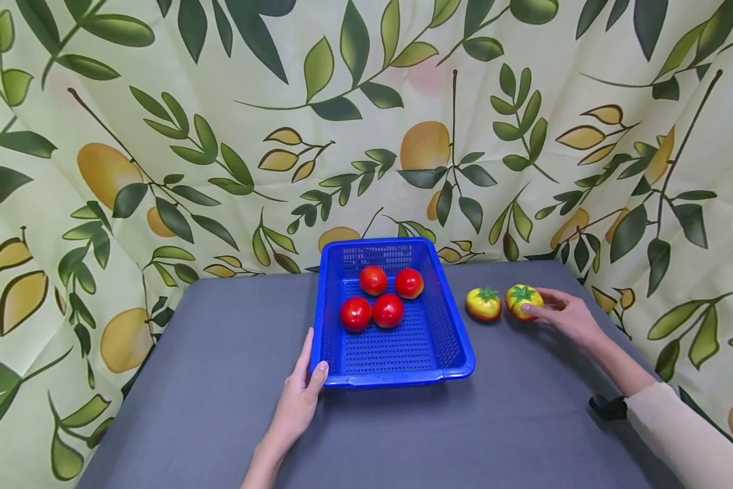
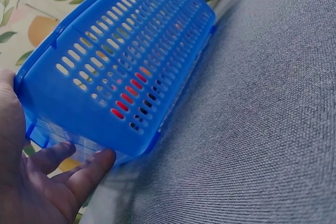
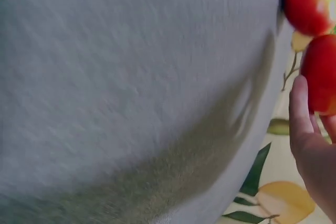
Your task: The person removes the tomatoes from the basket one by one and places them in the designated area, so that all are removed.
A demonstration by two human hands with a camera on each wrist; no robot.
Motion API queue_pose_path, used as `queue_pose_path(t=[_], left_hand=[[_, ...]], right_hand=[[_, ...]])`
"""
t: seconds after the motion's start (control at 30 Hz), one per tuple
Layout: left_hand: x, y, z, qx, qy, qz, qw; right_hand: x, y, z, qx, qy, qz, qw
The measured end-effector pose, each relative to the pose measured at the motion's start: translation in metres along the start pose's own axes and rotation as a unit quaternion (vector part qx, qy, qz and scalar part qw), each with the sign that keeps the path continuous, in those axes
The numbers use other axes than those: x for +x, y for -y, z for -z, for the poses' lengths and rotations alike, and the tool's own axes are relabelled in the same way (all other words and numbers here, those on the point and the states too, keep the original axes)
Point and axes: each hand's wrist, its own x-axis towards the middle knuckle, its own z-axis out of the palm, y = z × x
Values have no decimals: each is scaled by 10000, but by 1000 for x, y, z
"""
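Gripping a blue basket [image 1: 397, 375] with left hand [image 1: 300, 399], holding a yellow-topped tomato [image 1: 521, 297] in right hand [image 1: 566, 316], beside a second tomato [image 1: 484, 305]

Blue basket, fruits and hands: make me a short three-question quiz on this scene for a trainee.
1. How many red fruits lie in the blue basket?
2. True or false: the left hand holds the basket's far edge.
3. Of the two yellow-topped fruits outside, does the right hand hold the one nearer to or farther from the basket?

Key: 1. Four. 2. False; it holds the near left corner. 3. Farther.
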Motion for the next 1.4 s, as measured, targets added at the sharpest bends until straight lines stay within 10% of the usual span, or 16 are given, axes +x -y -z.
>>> queue_pose_path(t=[0.47,1.4], left_hand=[[0,-1,0,-53,27,87,9999],[0,-3,1,34,7,160,9999]], right_hand=[[29,-20,3,47,776,-138,9969],[33,-22,0,143,1044,-159,9943]])
